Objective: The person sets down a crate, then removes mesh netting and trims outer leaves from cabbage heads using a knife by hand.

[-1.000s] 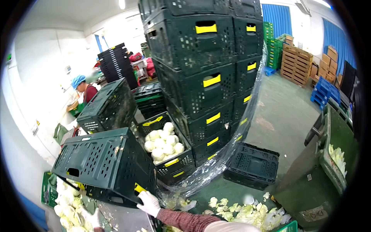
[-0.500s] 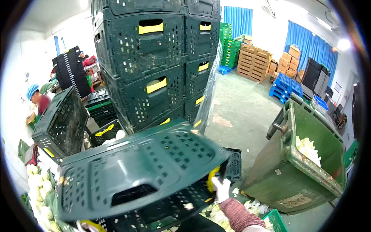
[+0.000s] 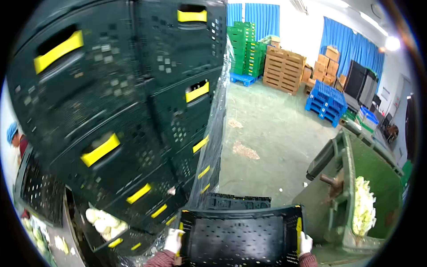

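Both white-gloved hands hold a dark plastic crate (image 3: pixel 240 238) low in front of me, its perforated inside facing up at me. My left hand (image 3: pixel 173 241) is closed on the yellow handle at the crate's left end. At the opposite end, my right hand (image 3: pixel 305 244) grips the other yellow handle. Just past the crate's far rim lies another dark crate (image 3: pixel 238 201), partly covered by it. A tall stack of dark green crates (image 3: pixel 111 102) with yellow handles rises close on the left, with clear plastic film (image 3: pixel 209 133) along its right side.
A green wheeled bin (image 3: pixel 333 191) with pale leaves (image 3: pixel 364 209) inside stands close on the right. White vegetables (image 3: pixel 104 222) fill a crate at lower left. Blue pallets (image 3: pixel 327 102), wooden pallets (image 3: pixel 284 69) and green crates (image 3: pixel 244 49) stand farther back. A person in a blue cap (image 3: pixel 12 132) is at far left.
The crate in my hands has turned from underside up to inside up and moved right, between the stack and the bin. My view has shifted closer to the stack. Both hands now show.
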`<state>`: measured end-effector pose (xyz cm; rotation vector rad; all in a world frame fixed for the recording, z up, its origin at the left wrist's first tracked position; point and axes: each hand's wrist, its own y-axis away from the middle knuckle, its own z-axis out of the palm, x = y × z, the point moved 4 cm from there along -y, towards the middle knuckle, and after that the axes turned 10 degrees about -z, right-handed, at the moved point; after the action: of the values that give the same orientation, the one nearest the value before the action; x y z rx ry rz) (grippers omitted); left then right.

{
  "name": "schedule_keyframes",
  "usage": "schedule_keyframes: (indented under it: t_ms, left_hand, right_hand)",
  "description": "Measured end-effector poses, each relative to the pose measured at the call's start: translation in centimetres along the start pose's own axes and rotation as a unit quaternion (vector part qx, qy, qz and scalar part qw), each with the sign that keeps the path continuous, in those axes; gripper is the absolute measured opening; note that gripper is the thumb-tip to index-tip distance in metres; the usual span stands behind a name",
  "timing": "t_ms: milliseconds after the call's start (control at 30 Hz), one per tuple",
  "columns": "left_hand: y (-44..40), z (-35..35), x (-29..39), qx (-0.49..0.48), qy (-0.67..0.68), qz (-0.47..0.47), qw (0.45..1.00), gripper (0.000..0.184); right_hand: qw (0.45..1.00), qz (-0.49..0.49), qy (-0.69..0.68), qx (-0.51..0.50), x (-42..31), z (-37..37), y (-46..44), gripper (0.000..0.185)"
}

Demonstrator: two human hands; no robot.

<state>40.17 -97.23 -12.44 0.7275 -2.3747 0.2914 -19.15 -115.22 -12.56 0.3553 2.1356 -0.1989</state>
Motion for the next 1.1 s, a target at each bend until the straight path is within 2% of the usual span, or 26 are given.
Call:
schedule_keyframes:
  t_ms: [33,100,133,167,233,300,400,467,500,567,600,633,667,700,767,800,833,900,933,1033,1067,1100]
  left_hand:
    - [-2.2,2.8,0.2,-0.028,0.031,-0.003,0.999,0.025]
    - [-6.1,7.8,0.7,-0.073,0.045,-0.031,0.996,0.023]
    - [-8.3,10.2,0.6,-0.067,0.063,-0.019,0.996,0.022]
    - [-10.7,12.0,0.7,-0.062,0.079,-0.001,0.995,0.021]
    - [-14.3,13.8,1.3,-0.047,0.089,-0.03,0.994,0.021]
    - [-17.6,15.1,2.1,-0.065,0.074,-0.14,0.985,0.026]
    - [-21.7,17.2,1.7,-0.042,0.049,-0.141,0.988,0.038]
    - [-23.1,19.4,-0.6,-0.031,0.053,-0.139,0.988,0.05]
    - [-23.3,20.6,-2.1,-0.019,0.057,-0.137,0.989,0.057]
    - [-23.4,20.8,-3.6,-0.042,0.094,-0.216,0.971,0.073]
    - [-23.2,21.5,-4.9,-0.023,0.094,-0.156,0.983,0.08]
    - [-23.2,21.3,-5.4,-0.053,0.041,-0.119,0.991,0.081]
    - [-22.6,21.3,-6.6,-0.101,0.105,-0.209,0.967,0.082]
    - [-22.0,22.2,-7.1,-0.142,0.173,-0.296,0.928,0.083]
    - [-21.5,23.6,-8.6,-0.165,0.259,-0.323,0.895,0.085]
    - [-22.1,23.4,-8.2,-0.153,0.223,-0.316,0.909,0.086]
    - [-22.3,22.7,-7.6,-0.14,0.185,-0.31,0.922,0.088]
    - [-22.3,22.7,-7.4,-0.14,0.182,-0.307,0.924,0.09]
    - [-22.5,22.6,-7.2,-0.14,0.181,-0.301,0.926,0.091]
    - [-22.5,22.3,-5.8,-0.131,0.109,-0.293,0.941,0.092]
    - [-22.2,23.0,-6.7,-0.107,0.114,-0.256,0.954,0.093]
    - [-22.2,22.8,-5.9,-0.105,0.114,-0.257,0.954,0.093]
  right_hand:
    - [0.999,-0.021,0.028,0.008,0.5,-0.3,-0.6,0.035]
    - [0.995,0.05,0.084,0.004,1.2,-1.3,-2.3,0.04]
    - [0.997,0.027,0.077,-0.004,3.4,-0.4,-3.5,0.04]
    - [0.996,0.089,0.011,-0.027,5.9,0.6,-4.3,0.039]
    - [0.992,0.125,-0.017,-0.017,4.3,2.4,-4.9,0.036]
    - [0.993,0.092,0.075,0.009,9.2,5.2,-7.9,0.044]
    - [0.978,0.201,-0.047,-0.038,4.4,11.2,-11.5,0.034]
    - [0.971,0.21,-0.081,-0.076,6.8,15.7,-14.4,0.031]
    - [0.972,0.202,-0.082,-0.086,8.9,17.8,-16.0,0.03]
    - [0.978,0.17,-0.07,-0.098,11.1,22.0,-18.5,0.03]
    - [0.983,0.157,-0.007,-0.09,11.9,22.7,-19.8,0.03]
    - [0.984,0.148,0.056,-0.084,12.3,23.2,-19.9,0.031]
    - [0.985,0.022,0.166,-0.051,11.6,22.6,-19.7,0.036]
    - [0.98,0.033,0.186,-0.062,10.0,21.6,-19.5,0.049]
    - [0.979,0.009,0.178,-0.103,14.2,21.0,-19.3,0.062]
    - [0.97,0.176,-0.074,-0.153,13.0,21.5,-19.3,0.055]
    - [0.969,0.179,-0.072,-0.157,12.9,21.3,-19.5,0.055]
    - [0.932,0.285,-0.051,-0.217,13.3,21.6,-19.5,0.044]
    - [0.945,0.259,-0.045,-0.195,12.1,21.6,-19.5,0.034]
    - [0.961,0.2,0.033,-0.189,14.4,21.9,-19.8,0.032]
    - [0.959,0.199,0.06,-0.191,15.0,21.8,-19.8,0.03]
    - [0.959,0.198,0.06,-0.193,15.2,22.1,-19.7,0.03]
